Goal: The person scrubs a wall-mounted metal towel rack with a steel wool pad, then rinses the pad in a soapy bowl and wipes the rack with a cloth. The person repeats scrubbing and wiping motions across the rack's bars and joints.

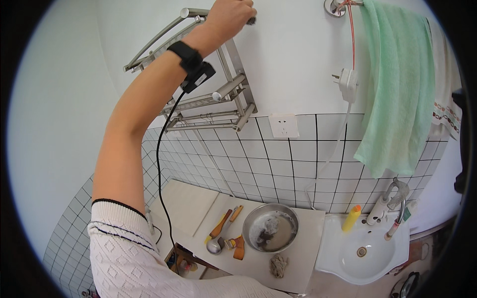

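My left hand (231, 16) is raised at the top, closed around a small dark bristly thing (251, 21), perhaps a scourer; most of it is hidden. It is beside the upper part of a metal wall rack (201, 100). My right hand is out of view. Below, on a pale counter (298, 257), a steel basin (271, 228) holds cloudy, sudsy water. Left of it lie a ladle (215, 246), an orange-brown tool or utensil (239, 249) and wooden-handled utensils (236, 213). A crumpled cloth (278, 266) lies in front of the basin.
A white sink (343, 257) with a faucet (395, 225) and a yellow bottle (351, 218) is at right. A green towel (398, 93) and a white plug adapter (348, 85) hang above. A wall socket (284, 126) sits over the counter. A black cable (159, 164) runs down from my wrist.
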Demonstrator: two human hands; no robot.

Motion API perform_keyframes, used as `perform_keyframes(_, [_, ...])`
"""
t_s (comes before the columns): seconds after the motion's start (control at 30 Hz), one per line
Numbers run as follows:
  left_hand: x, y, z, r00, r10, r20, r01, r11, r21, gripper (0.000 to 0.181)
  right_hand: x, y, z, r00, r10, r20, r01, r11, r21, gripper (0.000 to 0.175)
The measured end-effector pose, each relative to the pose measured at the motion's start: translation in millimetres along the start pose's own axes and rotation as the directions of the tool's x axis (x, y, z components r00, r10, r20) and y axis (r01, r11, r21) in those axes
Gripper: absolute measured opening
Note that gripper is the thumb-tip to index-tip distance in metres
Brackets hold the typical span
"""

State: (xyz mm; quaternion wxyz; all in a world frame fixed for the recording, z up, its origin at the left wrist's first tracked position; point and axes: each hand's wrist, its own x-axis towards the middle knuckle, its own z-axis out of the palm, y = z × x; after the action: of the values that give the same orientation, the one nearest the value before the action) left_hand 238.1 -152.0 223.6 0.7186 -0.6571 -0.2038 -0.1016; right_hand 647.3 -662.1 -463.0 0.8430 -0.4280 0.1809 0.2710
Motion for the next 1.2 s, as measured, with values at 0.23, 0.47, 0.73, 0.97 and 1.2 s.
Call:
perform_keyframes(0.23, [-36, 25, -18, 0.979, 0.164, 0.122, -0.150, 0.981, -0.120, 0.009, 9, 6, -25, 0.999, 0.021, 0.033, -0.025, 0.994, 0.103, 0.012])
perform_keyframes(0.47, [-24, 48, 30, 0.851, -0.135, 0.507, 0.023, 0.975, 0.221, 0.008, 12, 10, -10, 0.996, 0.048, 0.075, -0.054, 0.995, 0.082, 0.012])
perform_keyframes(0.73, [-39, 60, 32, 0.792, 0.044, 0.609, 0.073, 0.983, -0.166, 0.007, 2, 10, -31, 0.985, -0.017, 0.171, -0.005, 0.992, 0.129, 0.012])
perform_keyframes(0.97, [-16, 10, -27, 0.977, -0.080, 0.199, 0.161, 0.885, -0.437, 0.012, -3, 1, -8, 0.992, -0.118, 0.042, 0.117, 0.993, 0.015, 0.016])
perform_keyframes(1.2, [-60, 50, -49, 0.964, -0.001, 0.266, 0.093, 0.938, -0.335, 0.014, 11, 6, -16, 0.995, -0.044, 0.094, 0.043, 0.999, 0.013, 0.029])
